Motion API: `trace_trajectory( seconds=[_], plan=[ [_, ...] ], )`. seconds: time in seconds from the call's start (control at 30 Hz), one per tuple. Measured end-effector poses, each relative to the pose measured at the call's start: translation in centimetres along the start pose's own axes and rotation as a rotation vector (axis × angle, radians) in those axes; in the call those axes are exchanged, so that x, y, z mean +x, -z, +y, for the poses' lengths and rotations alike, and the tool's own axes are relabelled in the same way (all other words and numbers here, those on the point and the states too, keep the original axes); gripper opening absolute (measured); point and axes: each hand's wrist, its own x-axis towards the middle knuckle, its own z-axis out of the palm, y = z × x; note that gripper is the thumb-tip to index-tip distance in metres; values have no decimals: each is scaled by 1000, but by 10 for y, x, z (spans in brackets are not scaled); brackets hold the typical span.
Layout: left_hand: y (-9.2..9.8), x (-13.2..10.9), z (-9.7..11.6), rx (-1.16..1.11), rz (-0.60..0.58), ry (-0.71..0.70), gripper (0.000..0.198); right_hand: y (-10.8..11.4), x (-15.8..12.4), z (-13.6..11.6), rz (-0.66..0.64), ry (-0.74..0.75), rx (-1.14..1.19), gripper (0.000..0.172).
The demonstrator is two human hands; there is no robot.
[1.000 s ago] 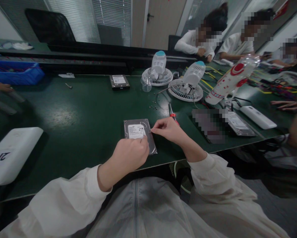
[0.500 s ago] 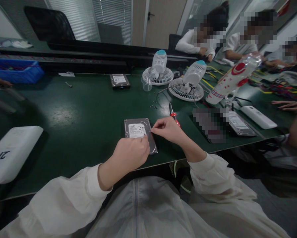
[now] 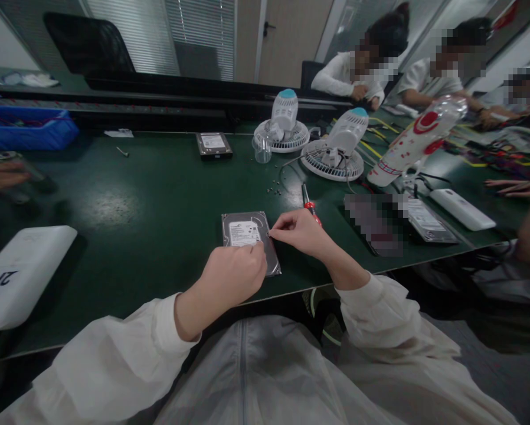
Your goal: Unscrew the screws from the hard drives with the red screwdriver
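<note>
A silver hard drive (image 3: 271, 254) with a white label lies flat on the green table, near its front edge. Over its lower left part rests my left hand (image 3: 236, 271), fingers curled closed; whatever they pinch, if anything, is hidden. My right hand (image 3: 303, 233) is at the drive's right edge, thumb and forefinger pinched together on something too small to name. Just behind the right hand lies a red-handled screwdriver (image 3: 310, 205), its handle end partly covered. Several small screws (image 3: 274, 190) are scattered on the table beyond the drive.
Two small white fans (image 3: 283, 136) stand face down behind the screws, beside a clear plastic cup (image 3: 262, 147). Farther back lies another hard drive (image 3: 214, 145). A white power bank (image 3: 26, 277) is at left, a blue bin (image 3: 30, 127) behind it. Co-workers sit at right.
My hands and the hard drive stay practically where they were. At the left edge, another person's hand has shifted near the metal cylinders. Co-workers at the right have moved their arms slightly.
</note>
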Motion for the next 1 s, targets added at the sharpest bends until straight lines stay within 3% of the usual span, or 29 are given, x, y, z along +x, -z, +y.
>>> trace_trajectory(
  seconds=[0.43, 1.0],
  plan=[
    [9, 10, 5, 51, -142, 36, 48, -2, 2, 2, 5, -10, 19, 13],
    [10, 17, 7, 166, -230, -71, 53, -2, 1, 2, -4, 2, 35, 11]
  ],
)
